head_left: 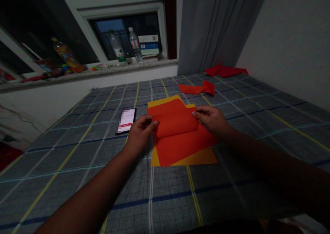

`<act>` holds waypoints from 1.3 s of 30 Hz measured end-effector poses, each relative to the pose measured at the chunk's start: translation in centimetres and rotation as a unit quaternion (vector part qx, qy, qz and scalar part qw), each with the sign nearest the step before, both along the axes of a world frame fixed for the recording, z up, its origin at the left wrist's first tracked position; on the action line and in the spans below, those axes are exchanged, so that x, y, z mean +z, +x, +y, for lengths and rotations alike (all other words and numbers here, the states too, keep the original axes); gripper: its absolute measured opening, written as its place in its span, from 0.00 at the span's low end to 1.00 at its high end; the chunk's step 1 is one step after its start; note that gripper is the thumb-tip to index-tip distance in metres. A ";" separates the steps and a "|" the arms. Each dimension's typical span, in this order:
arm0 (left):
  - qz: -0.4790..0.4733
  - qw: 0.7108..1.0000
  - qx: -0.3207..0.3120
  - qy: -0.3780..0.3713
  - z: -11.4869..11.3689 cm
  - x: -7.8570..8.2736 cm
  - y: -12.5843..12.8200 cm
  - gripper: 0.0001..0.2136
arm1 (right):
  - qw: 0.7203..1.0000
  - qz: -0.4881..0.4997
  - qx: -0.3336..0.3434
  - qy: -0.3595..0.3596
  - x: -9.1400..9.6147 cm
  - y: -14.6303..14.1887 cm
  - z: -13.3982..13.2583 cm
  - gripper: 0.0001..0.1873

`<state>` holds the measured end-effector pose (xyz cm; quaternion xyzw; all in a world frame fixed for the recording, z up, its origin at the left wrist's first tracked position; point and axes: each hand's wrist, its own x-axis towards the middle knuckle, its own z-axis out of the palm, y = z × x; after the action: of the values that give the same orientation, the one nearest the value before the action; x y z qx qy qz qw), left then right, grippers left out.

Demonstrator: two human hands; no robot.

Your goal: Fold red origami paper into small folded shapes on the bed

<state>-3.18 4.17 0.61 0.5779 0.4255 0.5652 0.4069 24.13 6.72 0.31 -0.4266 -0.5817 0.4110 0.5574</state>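
A folded sheet of orange-red paper (176,124) is held up between my two hands. My left hand (141,131) pinches its left edge with thumb and fingers. At the upper right corner, my right hand (209,119) pinches it the same way. Beneath it lie more orange-red paper (180,148) and yellow-orange paper (201,158), turned at different angles, on the plaid bedspread (170,199). Just left of my left hand rests a phone (127,120) with its screen lit.
Beyond the papers lie a folded orange-red paper piece (197,89) and a darker red one (227,71). On the windowsill (103,71) stand two clear bottles (135,45), an orange drink bottle (67,55) and stacked boxes (149,45). A grey curtain (203,28) hangs at the back.
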 end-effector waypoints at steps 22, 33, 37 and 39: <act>0.014 1.000 -0.005 0.017 0.4 -0.4 -0.2 0.09 | 0.999 -0.032 -0.018 0.032 0.7 -0.2 -0.7 0.16; 0.361 0.849 0.160 0.353 -2.0 1.1 0.3 0.14 | 0.883 -0.287 -0.103 0.357 1.4 0.2 -2.0 0.07; 0.454 0.782 0.041 0.424 -3.4 1.1 2.1 0.15 | 0.786 -0.434 -0.084 0.431 1.5 -0.5 -2.9 0.08; 0.469 0.768 0.025 0.435 -3.4 0.8 2.7 0.15 | 0.756 -0.474 -0.072 0.447 1.5 -1.0 -3.4 0.08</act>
<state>-0.50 0.79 1.43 0.8752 0.2867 0.3587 -0.1525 23.14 3.28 1.79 -0.3100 -0.8565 -0.1913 0.3657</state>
